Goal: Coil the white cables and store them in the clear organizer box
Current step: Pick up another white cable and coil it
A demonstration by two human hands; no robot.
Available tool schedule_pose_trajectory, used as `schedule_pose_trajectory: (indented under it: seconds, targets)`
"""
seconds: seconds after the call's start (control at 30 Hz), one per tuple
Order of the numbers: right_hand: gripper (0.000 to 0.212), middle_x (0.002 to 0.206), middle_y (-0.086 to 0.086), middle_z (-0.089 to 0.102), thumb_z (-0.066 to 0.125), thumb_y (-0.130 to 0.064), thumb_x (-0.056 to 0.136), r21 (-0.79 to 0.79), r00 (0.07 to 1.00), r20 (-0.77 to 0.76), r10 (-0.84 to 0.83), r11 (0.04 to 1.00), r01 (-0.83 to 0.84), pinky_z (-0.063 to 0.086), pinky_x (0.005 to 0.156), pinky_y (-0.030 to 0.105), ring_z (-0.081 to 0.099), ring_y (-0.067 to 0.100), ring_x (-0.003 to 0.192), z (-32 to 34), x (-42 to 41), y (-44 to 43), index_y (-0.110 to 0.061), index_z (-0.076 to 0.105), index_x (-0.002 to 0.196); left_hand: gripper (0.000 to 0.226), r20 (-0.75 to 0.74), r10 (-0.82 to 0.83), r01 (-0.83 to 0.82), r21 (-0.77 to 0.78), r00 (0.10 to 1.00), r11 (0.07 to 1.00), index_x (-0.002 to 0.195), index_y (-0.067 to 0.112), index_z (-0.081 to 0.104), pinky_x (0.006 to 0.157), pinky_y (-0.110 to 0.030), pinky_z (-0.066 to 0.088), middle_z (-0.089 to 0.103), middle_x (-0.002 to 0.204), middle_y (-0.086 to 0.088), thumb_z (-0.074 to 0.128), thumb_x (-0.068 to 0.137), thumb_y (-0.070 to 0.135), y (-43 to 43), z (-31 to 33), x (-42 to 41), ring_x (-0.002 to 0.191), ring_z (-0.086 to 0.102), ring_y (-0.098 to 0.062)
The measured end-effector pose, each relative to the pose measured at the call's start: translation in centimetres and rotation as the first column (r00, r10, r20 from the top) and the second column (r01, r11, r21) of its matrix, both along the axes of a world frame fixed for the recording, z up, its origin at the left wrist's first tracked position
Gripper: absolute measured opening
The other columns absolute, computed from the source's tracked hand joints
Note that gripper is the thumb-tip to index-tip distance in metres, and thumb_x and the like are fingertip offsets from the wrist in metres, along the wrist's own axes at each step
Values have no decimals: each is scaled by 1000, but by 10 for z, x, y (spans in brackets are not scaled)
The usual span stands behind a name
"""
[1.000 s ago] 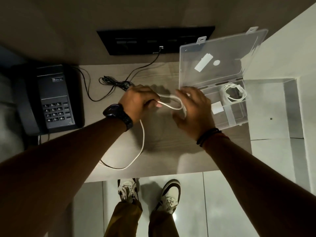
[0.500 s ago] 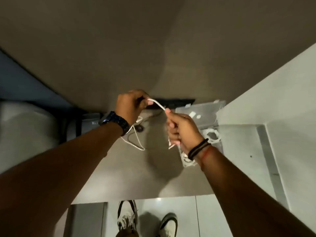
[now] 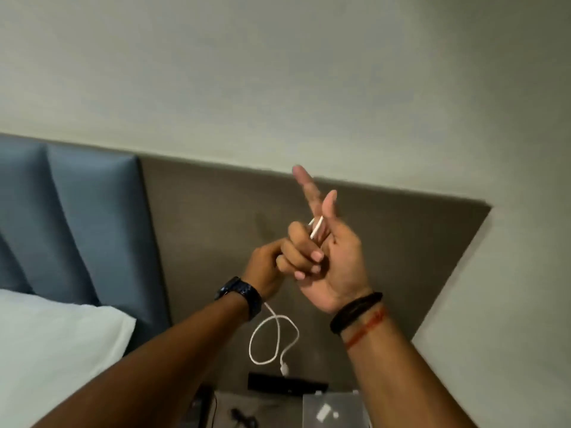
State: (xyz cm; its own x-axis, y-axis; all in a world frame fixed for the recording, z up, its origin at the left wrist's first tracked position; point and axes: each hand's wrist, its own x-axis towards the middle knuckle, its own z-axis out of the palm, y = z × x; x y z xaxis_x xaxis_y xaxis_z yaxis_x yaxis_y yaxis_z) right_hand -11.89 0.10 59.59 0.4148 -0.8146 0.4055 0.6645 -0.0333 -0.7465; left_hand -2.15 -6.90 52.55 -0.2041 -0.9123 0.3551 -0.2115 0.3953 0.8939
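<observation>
Both hands are raised in front of the wall, well above the table. My right hand (image 3: 329, 257) faces palm toward me, with index and middle fingers stretched up and the other fingers curled over one end of the white cable (image 3: 272, 338). My left hand (image 3: 265, 268) sits just behind and left of it, closed on the same cable. Below my left wrist the cable hangs in a loose loop, its plug end dangling at the bottom. Only the lid of the clear organizer box (image 3: 332, 410) shows, at the bottom edge.
A black socket panel (image 3: 287, 383) is on the wall below the hands. A black cord (image 3: 244, 421) lies on the table at the bottom edge. A blue padded headboard (image 3: 77, 217) and a white pillow (image 3: 52, 350) fill the left side.
The view has tilted up from the table to the wall. Both hands rose with the cable; my right hand turned palm toward me with two fingers extended, and the cable now hangs looped.
</observation>
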Motion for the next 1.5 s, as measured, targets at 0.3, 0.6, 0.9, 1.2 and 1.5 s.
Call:
schedule_pose_trajectory:
  seconds: [0.3, 0.6, 0.9, 1.2, 1.5]
  targets:
    - [36, 46, -6, 37, 39, -36, 97, -120, 926, 224, -305, 934, 337, 33, 42, 21, 34, 9, 38, 172, -2, 99, -8, 54, 114, 36, 294, -39, 143, -341, 955, 929, 65, 25, 49, 56, -28, 38, 48, 58, 7, 43, 92, 49, 85, 135, 31, 54, 43, -9]
    - [38, 80, 5, 72, 43, -44, 94, -165, 771, 341, -539, 773, 613, 58, 74, 35, 71, 24, 86, 227, -30, 138, -12, 58, 109, 48, 345, -41, 175, -367, 938, 914, 60, 17, 43, 54, -28, 31, 40, 56, 4, 42, 92, 53, 111, 201, 57, 50, 32, -11]
    - [54, 87, 16, 70, 26, -52, 96, -900, -549, -415, -725, 238, 366, 48, 76, 37, 64, 33, 84, 171, -46, 106, -10, 57, 85, 58, 309, 132, 72, -568, 942, 820, 50, 14, 32, 47, -26, 21, 26, 45, 6, 47, 88, 55, 119, 227, 65, 43, 23, -11]
    - [53, 46, -5, 28, 46, -58, 87, -308, 729, -634, -259, 949, 69, 18, 43, 26, 20, 13, 42, 181, 1, 163, -18, 35, 54, 67, 14, 233, -197, -487, 972, 851, 39, 19, 27, 50, -32, 32, 23, 34, 6, 42, 86, 64, 112, 260, 62, 34, 26, -9]
    - [19, 71, 5, 62, 39, 1, 93, -310, 350, 313, -883, 253, 916, 41, 50, 25, 52, 14, 50, 256, -5, 157, -15, 42, 102, 64, 127, -18, 58, -316, 992, 947, 38, 22, 32, 41, -18, 23, 27, 43, 11, 43, 84, 66, 127, 225, 35, 40, 21, -10]
